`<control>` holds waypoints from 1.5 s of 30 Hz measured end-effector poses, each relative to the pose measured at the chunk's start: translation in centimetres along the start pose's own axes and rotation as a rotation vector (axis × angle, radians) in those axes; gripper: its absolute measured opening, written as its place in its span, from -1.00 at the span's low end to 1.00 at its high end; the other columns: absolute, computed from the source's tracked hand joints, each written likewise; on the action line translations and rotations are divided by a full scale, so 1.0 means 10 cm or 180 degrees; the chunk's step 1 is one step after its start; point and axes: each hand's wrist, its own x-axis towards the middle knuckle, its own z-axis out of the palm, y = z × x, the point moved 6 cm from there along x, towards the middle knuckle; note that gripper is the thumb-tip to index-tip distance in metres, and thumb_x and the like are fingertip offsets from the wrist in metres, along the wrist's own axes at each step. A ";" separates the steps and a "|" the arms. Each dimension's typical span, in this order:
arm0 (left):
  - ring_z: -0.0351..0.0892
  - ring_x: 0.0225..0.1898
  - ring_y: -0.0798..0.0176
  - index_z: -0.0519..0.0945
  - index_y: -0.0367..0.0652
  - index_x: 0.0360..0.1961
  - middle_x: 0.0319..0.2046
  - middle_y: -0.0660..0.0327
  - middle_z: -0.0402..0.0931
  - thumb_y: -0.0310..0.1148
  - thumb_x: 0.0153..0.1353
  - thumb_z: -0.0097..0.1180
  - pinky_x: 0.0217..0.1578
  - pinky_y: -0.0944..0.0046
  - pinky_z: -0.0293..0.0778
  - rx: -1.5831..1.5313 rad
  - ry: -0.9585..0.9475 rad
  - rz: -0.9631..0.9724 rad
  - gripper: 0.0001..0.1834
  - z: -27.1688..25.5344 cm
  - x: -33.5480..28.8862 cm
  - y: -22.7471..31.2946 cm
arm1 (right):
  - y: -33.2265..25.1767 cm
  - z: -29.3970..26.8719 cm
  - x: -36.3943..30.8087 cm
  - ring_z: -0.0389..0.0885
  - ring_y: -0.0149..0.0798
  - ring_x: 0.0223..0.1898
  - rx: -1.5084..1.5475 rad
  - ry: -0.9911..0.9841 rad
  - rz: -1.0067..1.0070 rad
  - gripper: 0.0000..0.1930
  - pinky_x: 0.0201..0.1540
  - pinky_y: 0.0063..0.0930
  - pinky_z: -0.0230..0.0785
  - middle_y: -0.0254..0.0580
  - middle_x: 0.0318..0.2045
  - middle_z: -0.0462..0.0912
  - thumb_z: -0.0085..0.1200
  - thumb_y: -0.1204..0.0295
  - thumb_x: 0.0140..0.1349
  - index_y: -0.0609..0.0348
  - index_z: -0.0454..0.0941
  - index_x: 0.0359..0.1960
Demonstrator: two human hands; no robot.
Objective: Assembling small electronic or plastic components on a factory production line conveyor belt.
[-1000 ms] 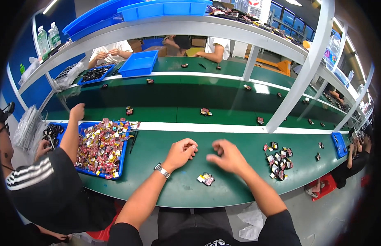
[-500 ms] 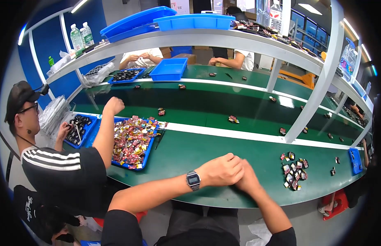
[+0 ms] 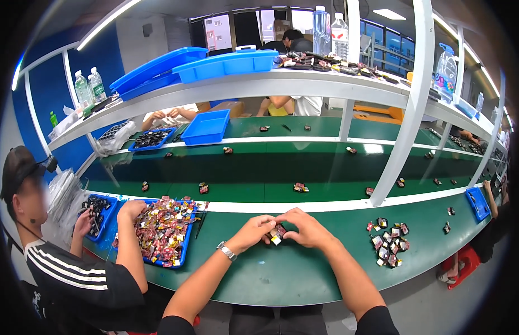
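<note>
Close in front of me on the green bench, my left hand [image 3: 253, 233] and my right hand [image 3: 308, 228] meet at a small black, red and yellow piece with a white patch [image 3: 277, 234]. The fingers of my left hand are closed at its left side. My right hand curls round it from the other side, thumb and forefinger at its edges. What the fingertips do on the piece is too small to make out. To the right of my hands lies a loose pile of similar pieces [image 3: 390, 243].
A blue tray [image 3: 184, 245] heaped with such pieces stands left; a co-worker's hand [image 3: 131, 210] reaches into it. Behind runs a green belt [image 3: 259, 173] carrying scattered pieces. A white shelf post [image 3: 402, 123] rises at right, under a shelf with blue trays [image 3: 229, 66].
My hands have drawn slightly apart and turned, so the piece between them now shows. The view has shifted. The co-worker's hand has come down from above the belt to the heaped tray.
</note>
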 end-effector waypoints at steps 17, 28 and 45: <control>0.58 0.01 0.19 0.44 -0.30 0.15 0.01 0.09 0.52 -0.44 0.30 0.15 0.06 0.15 0.59 -0.1739 0.0030 -0.0001 -0.59 -0.06 0.00 -0.21 | -0.03 0.26 0.03 0.58 -0.11 -0.16 -0.0911 0.1254 -0.0266 -0.78 -0.15 -0.27 0.52 -0.22 -0.18 0.56 0.15 0.50 0.13 0.12 0.56 -0.16; 0.59 -0.01 0.18 0.44 -0.29 0.12 -0.03 0.10 0.54 -0.48 0.27 0.17 0.05 0.12 0.60 -0.1834 0.0110 -0.0068 -0.60 -0.10 0.01 -0.29 | -0.09 0.25 0.03 0.60 -0.22 -0.23 -0.1216 0.1421 -0.0539 -0.74 -0.20 -0.34 0.54 -0.29 -0.22 0.61 0.21 0.53 0.02 0.17 0.59 -0.20; 0.60 -0.02 0.18 0.38 -0.33 0.14 -0.01 0.03 0.53 -0.53 0.37 -0.02 0.05 0.18 0.60 -0.1420 0.0164 0.0132 -0.67 -0.02 -0.02 -0.18 | 0.01 0.18 0.04 0.50 -0.10 0.02 -0.0981 0.0685 -0.0506 -0.83 -0.01 -0.25 0.45 -0.22 -0.04 0.51 0.23 0.49 0.05 0.09 0.59 -0.29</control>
